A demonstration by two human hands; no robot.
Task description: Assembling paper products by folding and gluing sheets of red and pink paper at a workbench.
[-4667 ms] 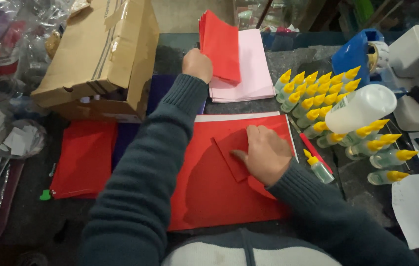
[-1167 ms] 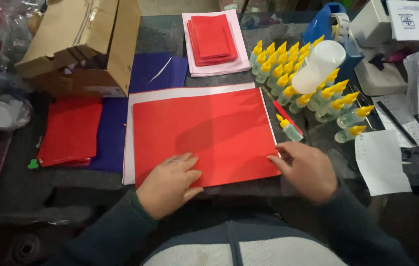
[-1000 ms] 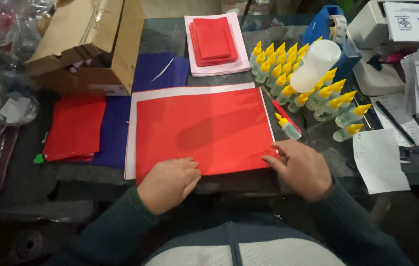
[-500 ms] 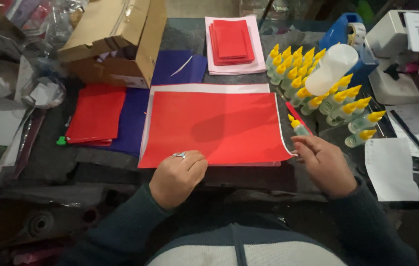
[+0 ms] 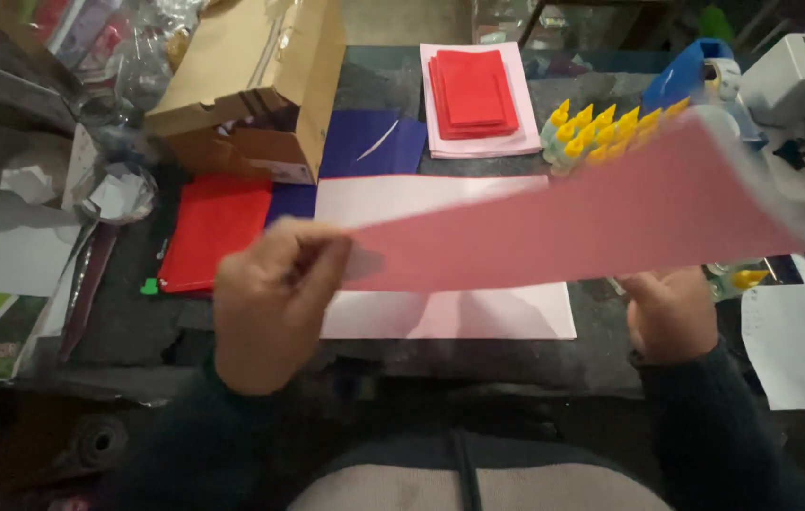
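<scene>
- Left hand [image 5: 270, 303]: fingers pinched together on the near left corner of a red paper sheet [image 5: 592, 222], raised clear of the tabletop [image 5: 516, 355].
- Right hand [image 5: 672, 312]: sits under the sheet's lower edge, right of centre; its fingertips are hidden behind the paper, so whether they clamp it I cannot tell.
- Red sheet: airborne, blurred, tilted, rising from the left fingers up and away to the far right.
- White sheet [image 5: 440, 317]: flat on the tabletop directly beneath the lifted paper, between the two hands.
- Cardboard box [image 5: 261, 85]: brown, flaps open, beyond the left fingers at the far left; a pale label strip on its near face, contents not visible.
- Stack of red folded pieces [image 5: 472, 92]: on a pink sheet [image 5: 507, 144], far beyond the fingers, centre.
- Blue paper [image 5: 365, 147]: just beside the box, toward the fingers from the pink sheet.
- Red pile [image 5: 213, 227]: flat, just left of the left fingers.
- Glue bottles [image 5: 592, 128]: clear with yellow caps, clustered beyond the right fingers, partly hidden by the raised sheet; one more yellow cap [image 5: 748, 278] just right of the right hand.
- Blue container [image 5: 686, 76]: behind the bottles; contents unclear.
- White paper slip [image 5: 795, 345]: right of the right hand.
</scene>
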